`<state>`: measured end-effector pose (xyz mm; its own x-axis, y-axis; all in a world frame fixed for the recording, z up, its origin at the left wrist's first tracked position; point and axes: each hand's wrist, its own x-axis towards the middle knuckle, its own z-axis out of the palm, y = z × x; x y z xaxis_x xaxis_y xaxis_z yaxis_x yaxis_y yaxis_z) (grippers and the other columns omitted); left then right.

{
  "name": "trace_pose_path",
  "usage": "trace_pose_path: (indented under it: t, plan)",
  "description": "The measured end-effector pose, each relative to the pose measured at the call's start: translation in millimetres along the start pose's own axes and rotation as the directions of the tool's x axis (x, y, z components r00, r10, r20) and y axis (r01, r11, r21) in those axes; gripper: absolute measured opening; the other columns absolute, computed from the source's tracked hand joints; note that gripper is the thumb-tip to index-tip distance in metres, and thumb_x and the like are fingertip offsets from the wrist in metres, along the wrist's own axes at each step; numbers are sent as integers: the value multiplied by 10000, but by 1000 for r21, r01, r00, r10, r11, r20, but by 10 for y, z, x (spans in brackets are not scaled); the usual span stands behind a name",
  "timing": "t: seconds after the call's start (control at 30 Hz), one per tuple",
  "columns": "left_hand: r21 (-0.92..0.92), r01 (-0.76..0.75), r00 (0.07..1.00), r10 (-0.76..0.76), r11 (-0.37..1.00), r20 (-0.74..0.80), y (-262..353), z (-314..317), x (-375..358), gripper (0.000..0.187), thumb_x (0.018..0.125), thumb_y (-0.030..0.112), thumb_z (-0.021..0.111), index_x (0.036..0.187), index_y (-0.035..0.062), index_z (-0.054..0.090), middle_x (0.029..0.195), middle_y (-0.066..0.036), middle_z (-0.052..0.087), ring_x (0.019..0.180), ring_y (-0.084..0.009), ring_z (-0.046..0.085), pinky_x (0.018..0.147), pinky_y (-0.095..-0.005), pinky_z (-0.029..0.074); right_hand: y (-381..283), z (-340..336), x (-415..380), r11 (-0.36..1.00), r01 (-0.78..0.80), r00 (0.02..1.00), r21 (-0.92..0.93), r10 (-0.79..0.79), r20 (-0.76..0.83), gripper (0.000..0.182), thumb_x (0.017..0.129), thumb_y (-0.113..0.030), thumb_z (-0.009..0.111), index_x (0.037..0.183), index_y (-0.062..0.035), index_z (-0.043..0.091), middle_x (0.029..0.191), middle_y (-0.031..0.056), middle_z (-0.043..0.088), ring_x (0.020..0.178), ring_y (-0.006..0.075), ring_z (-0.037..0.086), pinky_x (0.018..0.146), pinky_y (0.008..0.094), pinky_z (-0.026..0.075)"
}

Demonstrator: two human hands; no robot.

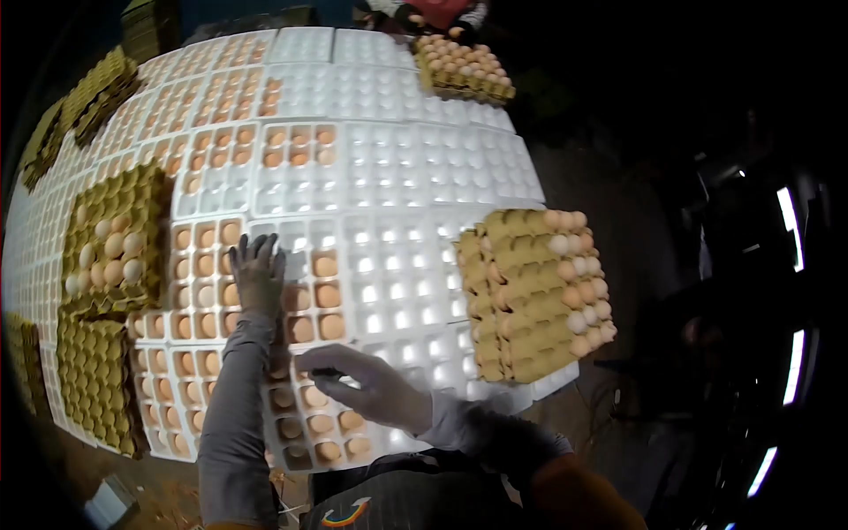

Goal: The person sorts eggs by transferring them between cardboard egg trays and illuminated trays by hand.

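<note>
My left hand (257, 276), in a grey glove, lies palm down with fingers stretched out over a white egg tray (290, 231). Brown eggs (205, 264) fill cells to its left, and several more eggs (327, 294) sit in cells to its right. My right hand (382, 387), gloved too, hovers lower down above a partly filled tray, its fingers curved and thumb apart. No egg shows in the gap between them. Below its fingertips are eggs (323, 424) in the nearest tray; the hand hides some cells.
To the right, a stack of pulp trays (521, 300) carries eggs along its right side. Another pulp tray with eggs (115, 238) rests at left, above a pulp tray (93, 380). At the far edge a person (437, 13) stands by a loaded egg stack (464, 71).
</note>
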<state>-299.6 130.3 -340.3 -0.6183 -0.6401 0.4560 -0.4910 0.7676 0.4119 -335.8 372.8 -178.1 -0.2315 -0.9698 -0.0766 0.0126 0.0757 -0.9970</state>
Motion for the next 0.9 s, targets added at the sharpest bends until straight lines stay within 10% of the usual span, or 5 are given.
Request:
trace_pose_path:
  t: [0.33,0.53,0.67,0.77,0.9]
  plan:
    - [-559,-282,853,471,780,226,3802,147,853,340,885,170,691,1220,112,668,1144,-110,693,1163,-323,599,1001,-421,475,-400,-1648,-1834,936,113,985,-334,-149,-83,277,896,-163,715,1158,-86,666,1128,107,662,1032,272,653,879,367,539]
    - [-367,-371,770,503,853,393,4511,585,1074,421,841,163,696,1258,127,651,1209,-99,680,1168,-323,597,1030,-426,462,-813,-3238,-2378,968,-199,862,-156,97,-498,231,876,-158,746,1095,-100,704,1025,67,693,955,224,660,838,349,540]
    - [-553,-120,833,387,825,396,4470,435,1010,394,904,154,678,1292,113,621,1161,-105,681,1111,-239,631,953,-375,528,-475,-4393,-1820,735,44,855,-677,-378,-355,284,866,-239,735,1115,-105,707,971,74,688,890,213,647,847,358,526]
    - [-729,651,750,32,-213,660,4343,263,987,397,1015,242,568,1352,41,516,1165,-128,622,1095,-230,620,927,-405,551,-463,-4757,-1283,714,-55,928,-698,-222,-299,317,846,-231,727,1144,-125,699,1018,89,696,919,225,653,871,353,523]
    - [-606,571,703,53,554,709,4362,229,950,371,950,337,684,1115,4,672,991,-38,641,869,-172,673,775,-295,537,-263,-4945,-995,542,111,974,-833,-225,-17,389,816,-208,736,1196,-148,679,1098,94,703,975,242,661,896,347,527]
